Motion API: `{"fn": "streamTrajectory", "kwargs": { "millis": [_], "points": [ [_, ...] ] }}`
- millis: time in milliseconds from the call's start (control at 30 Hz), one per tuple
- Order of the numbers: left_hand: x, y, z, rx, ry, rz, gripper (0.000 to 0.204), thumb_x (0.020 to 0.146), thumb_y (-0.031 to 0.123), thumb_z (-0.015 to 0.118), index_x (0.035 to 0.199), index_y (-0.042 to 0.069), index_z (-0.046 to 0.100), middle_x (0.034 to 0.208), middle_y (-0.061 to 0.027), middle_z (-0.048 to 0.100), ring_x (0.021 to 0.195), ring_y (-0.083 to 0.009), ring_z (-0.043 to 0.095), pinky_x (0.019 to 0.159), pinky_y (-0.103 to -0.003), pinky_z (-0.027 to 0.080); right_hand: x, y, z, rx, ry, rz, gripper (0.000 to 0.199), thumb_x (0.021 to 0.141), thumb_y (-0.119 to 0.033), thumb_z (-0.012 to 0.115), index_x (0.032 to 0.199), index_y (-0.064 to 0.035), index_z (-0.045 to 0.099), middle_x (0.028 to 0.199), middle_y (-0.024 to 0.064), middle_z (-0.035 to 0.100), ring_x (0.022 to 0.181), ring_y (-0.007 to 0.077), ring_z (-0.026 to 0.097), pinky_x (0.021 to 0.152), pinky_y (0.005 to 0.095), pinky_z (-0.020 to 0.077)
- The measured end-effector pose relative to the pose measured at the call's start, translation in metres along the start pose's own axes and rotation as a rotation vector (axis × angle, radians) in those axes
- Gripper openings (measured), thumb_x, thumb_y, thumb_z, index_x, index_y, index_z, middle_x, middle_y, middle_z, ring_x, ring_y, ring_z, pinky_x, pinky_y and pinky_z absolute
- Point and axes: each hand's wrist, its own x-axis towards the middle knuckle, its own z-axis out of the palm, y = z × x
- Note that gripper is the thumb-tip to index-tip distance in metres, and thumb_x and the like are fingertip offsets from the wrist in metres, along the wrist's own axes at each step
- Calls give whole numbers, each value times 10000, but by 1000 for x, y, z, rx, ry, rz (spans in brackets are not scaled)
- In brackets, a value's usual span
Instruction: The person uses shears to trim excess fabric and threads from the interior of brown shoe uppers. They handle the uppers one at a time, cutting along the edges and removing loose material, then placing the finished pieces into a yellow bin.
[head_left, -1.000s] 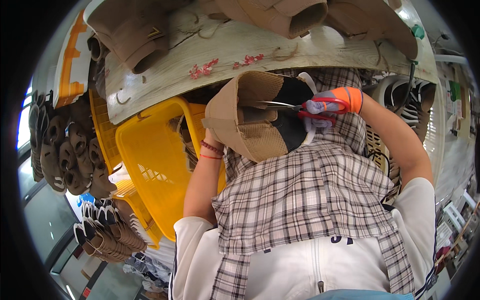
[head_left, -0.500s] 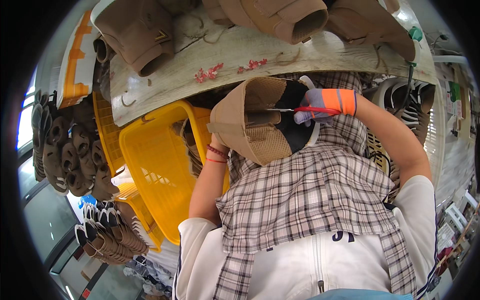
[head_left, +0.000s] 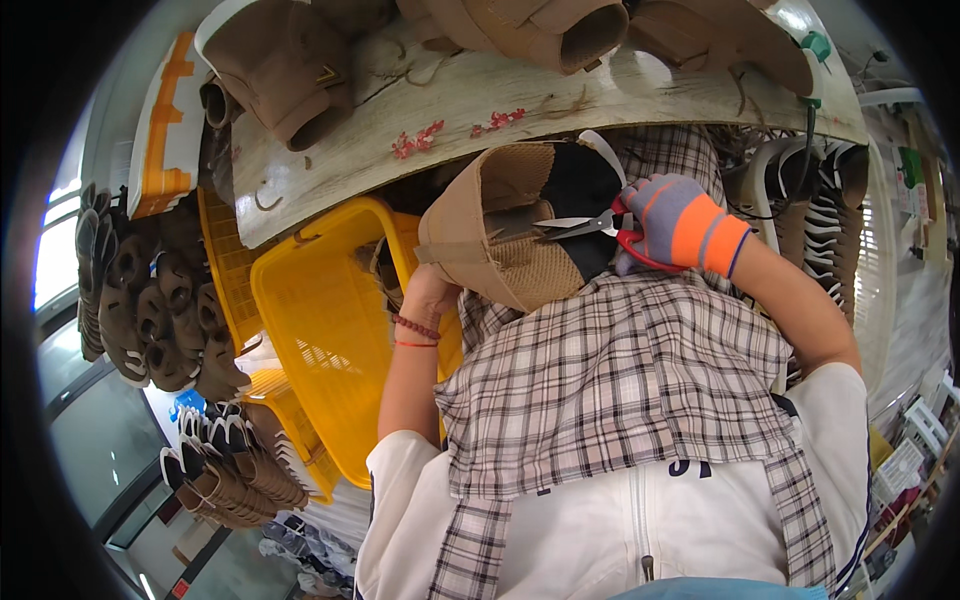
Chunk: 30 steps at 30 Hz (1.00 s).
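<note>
A brown shoe upper (head_left: 462,225) with mesh and a black lining is held over my lap, its opening turned to the right. My left hand (head_left: 432,287) grips its left end from below, with most of the fingers hidden behind it. Wearing a grey and orange glove, my right hand (head_left: 678,222) is closed round the red handles of a pair of scissors (head_left: 600,224). The blades stand slightly apart and point left, into the opening of the upper.
A worktable (head_left: 345,195) with brown shoe uppers (head_left: 285,75) lies ahead. To the left stand a yellow basket (head_left: 320,370) and bunches of brown uppers (head_left: 160,310). More uppers (head_left: 820,210) are stacked at the right. A green-ended cord (head_left: 815,45) hangs by the table's right edge.
The scissors have gone from edge-on with blades together to turned flat with blades parted. My right hand has shifted right and rotated. The upper has tilted slightly and moved up a little.
</note>
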Motion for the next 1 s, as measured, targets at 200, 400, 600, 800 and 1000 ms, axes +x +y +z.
{"fn": "streamTrajectory", "kwargs": {
  "millis": [200,400,600,800,1000],
  "points": [
    [-18,1,7,-217,-51,-92,664,671,-84,750,1277,-1,493,1247,-115,590,1128,-230,568,981,-342,467,21,-10,-1,-11,-188,-3,378,728,-351,706,913,-29,633,822,126,648,789,320,638,663,385,508],
    [-23,11,24,-170,-48,-83,678,668,-85,752,1287,2,488,1238,-116,598,1126,-234,572,945,-351,495,27,-15,-10,-21,-387,78,389,824,-438,605,931,-66,650,787,142,663,756,320,656,655,396,512],
    [-31,10,28,-189,76,-34,659,680,-55,761,1282,-6,497,1230,-92,600,1079,-205,594,882,-319,513,17,-11,10,109,-246,86,369,837,-422,593,940,-70,635,771,145,651,747,346,638,641,421,499],
    [-126,127,102,470,217,522,444,818,-123,544,1246,-8,567,1179,-93,630,1018,-202,626,876,-295,498,-16,5,10,219,37,89,626,663,-602,735,950,-61,606,837,162,655,806,366,634,682,422,496],
    [-161,177,101,1693,682,1269,494,731,-164,505,1152,40,664,1075,-156,663,971,-296,642,832,-344,508,-19,8,31,205,57,129,303,805,-324,664,964,-70,623,854,140,661,796,327,638,683,398,498]
  ]
}}
